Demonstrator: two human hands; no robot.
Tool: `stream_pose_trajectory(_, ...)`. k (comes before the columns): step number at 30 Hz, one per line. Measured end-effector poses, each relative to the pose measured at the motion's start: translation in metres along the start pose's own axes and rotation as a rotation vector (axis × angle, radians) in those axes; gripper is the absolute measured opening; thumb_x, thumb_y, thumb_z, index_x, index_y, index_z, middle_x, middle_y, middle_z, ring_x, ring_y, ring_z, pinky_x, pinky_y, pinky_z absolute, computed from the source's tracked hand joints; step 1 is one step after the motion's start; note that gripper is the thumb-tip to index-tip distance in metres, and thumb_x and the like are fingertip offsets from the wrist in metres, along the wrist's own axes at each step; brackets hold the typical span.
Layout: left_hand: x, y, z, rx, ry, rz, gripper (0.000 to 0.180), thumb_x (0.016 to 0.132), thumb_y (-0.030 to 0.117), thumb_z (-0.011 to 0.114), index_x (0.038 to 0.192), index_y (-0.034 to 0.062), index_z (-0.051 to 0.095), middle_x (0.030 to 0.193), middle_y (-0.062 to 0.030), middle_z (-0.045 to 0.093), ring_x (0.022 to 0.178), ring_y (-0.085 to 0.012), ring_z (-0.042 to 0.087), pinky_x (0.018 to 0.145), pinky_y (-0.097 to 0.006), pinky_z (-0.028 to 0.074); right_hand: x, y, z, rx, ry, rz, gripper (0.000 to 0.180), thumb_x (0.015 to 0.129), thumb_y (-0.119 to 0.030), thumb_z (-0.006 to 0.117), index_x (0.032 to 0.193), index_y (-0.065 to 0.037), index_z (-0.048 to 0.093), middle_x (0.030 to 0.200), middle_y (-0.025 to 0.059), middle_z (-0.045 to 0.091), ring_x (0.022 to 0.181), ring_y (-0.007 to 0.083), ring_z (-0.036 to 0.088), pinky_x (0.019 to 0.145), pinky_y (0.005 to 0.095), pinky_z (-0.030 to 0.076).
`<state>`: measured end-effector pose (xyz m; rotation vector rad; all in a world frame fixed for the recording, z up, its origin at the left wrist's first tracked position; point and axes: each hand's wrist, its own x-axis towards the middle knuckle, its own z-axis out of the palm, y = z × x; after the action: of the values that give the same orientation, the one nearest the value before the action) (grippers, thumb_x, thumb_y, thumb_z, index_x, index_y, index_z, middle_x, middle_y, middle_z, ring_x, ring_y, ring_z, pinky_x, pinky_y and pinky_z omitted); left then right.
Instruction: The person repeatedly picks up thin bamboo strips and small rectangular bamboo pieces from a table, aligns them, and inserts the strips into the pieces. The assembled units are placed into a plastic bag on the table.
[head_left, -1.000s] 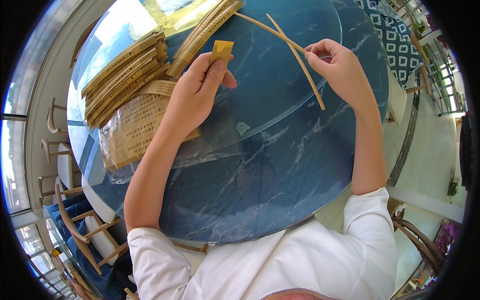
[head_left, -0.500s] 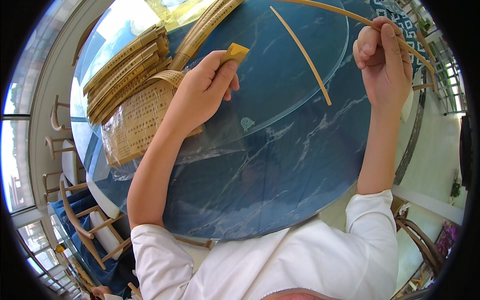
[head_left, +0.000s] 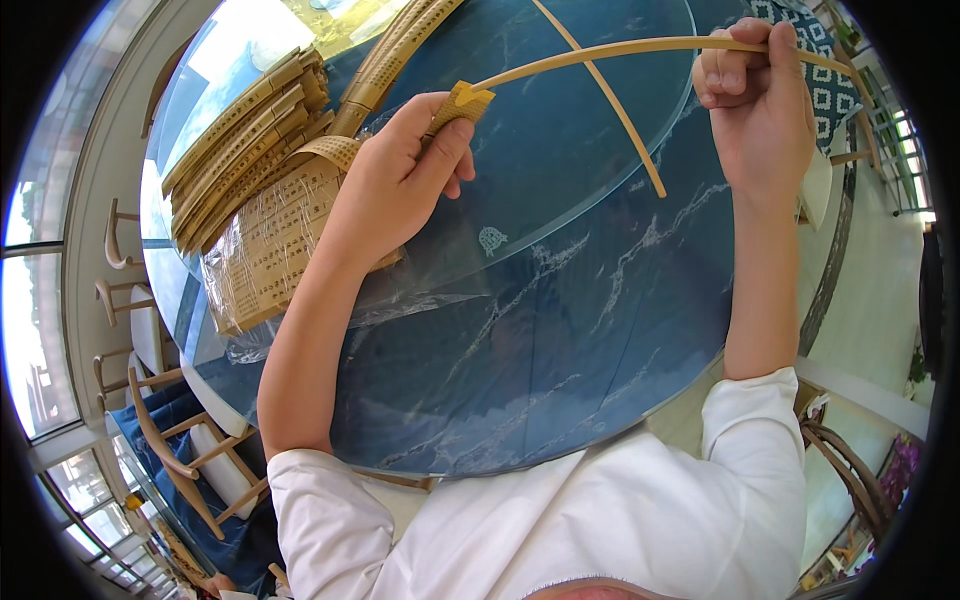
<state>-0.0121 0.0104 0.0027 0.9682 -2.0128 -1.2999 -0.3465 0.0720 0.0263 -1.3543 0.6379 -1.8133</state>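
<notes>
The person leans over the round blue marble table [head_left: 560, 330] with a long thin bamboo strip [head_left: 640, 48] stretched between both hands, held in the air above the glass turntable [head_left: 560, 160] that sits on the table's middle. The left hand [head_left: 400, 180] has its fingers closed around a small yellow pad [head_left: 462, 102], and the near end of the strip runs into that pad, so the fingers pinch pad and strip together. The right hand [head_left: 752, 95] is curled shut in a fist around the strip, toward the far right of the table, with a little of the strip sticking out beyond it. The strip bows slightly between the two hands. From where I stand, the risk looks plain: a strip this thin could snap or splinter if the bow tightens, and a raw edge sliding through a bare fist could cut. If the pinch on the pad slackens, the free end may whip down onto the glass. A second loose strip [head_left: 605, 95] lies on the turntable just under the held one and could get knocked off. Left of the turntable, stacks of flat bamboo slats [head_left: 240, 130] and a plastic-wrapped bundle [head_left: 270, 245] crowd the left elbow's side
</notes>
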Motion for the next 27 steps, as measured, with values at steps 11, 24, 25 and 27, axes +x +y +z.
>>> stream_pose_trajectory(11,0.0,-0.009,-0.001,-0.043,-0.044,0.157,0.025,0.114,0.014,0.057,0.133,-0.0001,0.061,0.107,-0.0081,0.074,0.086,-0.0108,0.069,0.077,-0.025,0.056,-0.003,0.004,0.009,-0.06,-0.016,0.003,0.045,0.119,-0.035,0.039,0.114,-0.004,0.071,0.076,0.0022,0.048,0.072,0.0151,0.045,0.064,0.0316,0.041)
stream_pose_trajectory(24,-0.001,0.002,-0.003,-0.019,-0.035,0.027,0.022,0.112,0.019,0.061,0.123,0.0018,0.067,0.089,-0.0024,0.073,0.072,-0.0064,0.061,0.067,-0.023,0.05,-0.002,0.003,0.008,-0.065,-0.119,-0.031,0.045,0.12,-0.035,0.038,0.114,-0.005,0.071,0.074,0.0023,0.047,0.072,0.016,0.045,0.064,0.0322,0.041)
stream_pose_trajectory(25,-0.002,0.002,-0.003,-0.028,-0.031,0.015,0.021,0.111,0.02,0.063,0.12,0.0028,0.069,0.088,-0.0014,0.073,0.071,-0.0059,0.061,0.067,-0.023,0.049,-0.002,0.002,0.007,-0.069,-0.106,-0.034,0.045,0.12,-0.035,0.038,0.115,-0.005,0.071,0.074,0.0023,0.047,0.072,0.0161,0.045,0.064,0.0323,0.041)
stream_pose_trajectory(27,-0.001,0.002,-0.002,-0.029,-0.035,0.012,0.021,0.111,0.02,0.063,0.12,0.0029,0.069,0.087,-0.0013,0.072,0.071,-0.0059,0.061,0.067,-0.023,0.049,-0.002,0.002,0.007,-0.078,-0.08,-0.04,0.045,0.12,-0.035,0.037,0.115,-0.005,0.071,0.074,0.0024,0.047,0.072,0.0161,0.044,0.064,0.0325,0.041)
